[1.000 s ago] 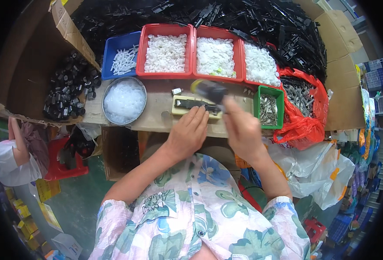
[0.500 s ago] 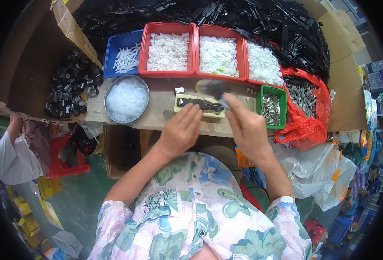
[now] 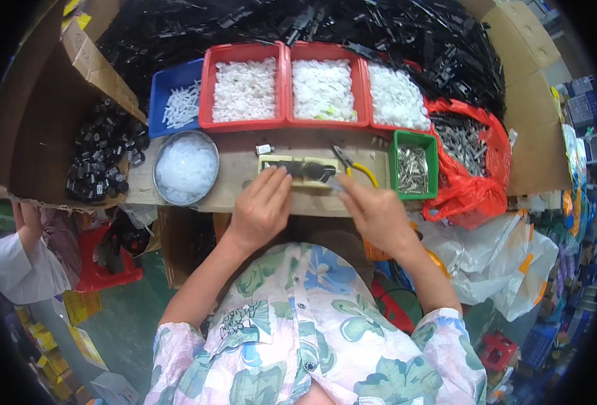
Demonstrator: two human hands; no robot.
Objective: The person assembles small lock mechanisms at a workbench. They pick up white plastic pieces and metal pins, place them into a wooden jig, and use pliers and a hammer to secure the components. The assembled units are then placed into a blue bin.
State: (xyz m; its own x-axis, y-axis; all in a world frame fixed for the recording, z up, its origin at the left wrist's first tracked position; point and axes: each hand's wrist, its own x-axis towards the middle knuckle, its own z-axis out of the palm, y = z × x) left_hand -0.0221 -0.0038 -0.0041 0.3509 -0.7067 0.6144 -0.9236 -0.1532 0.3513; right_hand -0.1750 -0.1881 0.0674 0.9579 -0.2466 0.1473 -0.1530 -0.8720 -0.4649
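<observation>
My left hand (image 3: 263,210) rests its bunched fingertips on a long black plastic part (image 3: 290,167). That part lies in a cream rectangular holding block (image 3: 289,158) on the bench. Closed around a hand tool (image 3: 324,174) is my right hand (image 3: 381,217); the tool's dark, motion-smeared end is low over the part's right end. Its exact kind is unclear, and whether it touches cannot be told. Pliers (image 3: 356,167) with yellow handles lie just beyond my right fingers. A small white and metal piece (image 3: 264,149) sits behind the block.
Red bins (image 3: 285,88) of white pieces and a blue bin (image 3: 155,101) line the back, before heaped black parts (image 3: 298,23). A round metal bowl (image 3: 185,200) stands left; a green bin (image 3: 396,165) of metal pieces and a red bag (image 3: 470,182) stand right. Another person's sleeve (image 3: 25,260) shows far left.
My right hand has brought the tool down from above the block onto or close over the black part, exposing the pliers. The whole view has shifted slightly; my left hand stays at the part.
</observation>
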